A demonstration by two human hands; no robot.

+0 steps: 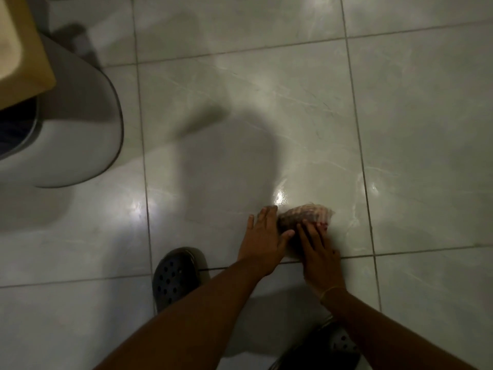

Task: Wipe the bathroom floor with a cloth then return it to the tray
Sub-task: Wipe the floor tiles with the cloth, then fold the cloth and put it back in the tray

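Both forearms reach down; right hand (318, 249) flat, fingers together, pressing bunched cloth (304, 216) onto tiled floor (266, 116). Left hand (262, 240) spread, touching cloth's near-left edge. Clog (177, 276) behind-left. Wiping underway; tray unseen, return pending.

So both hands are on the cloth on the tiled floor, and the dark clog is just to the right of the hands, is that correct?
Not quite: the head view shows the dark clog to the left of the hands, not the right. The rest holds: the left hand and right hand are both on the cloth on the tiled floor.
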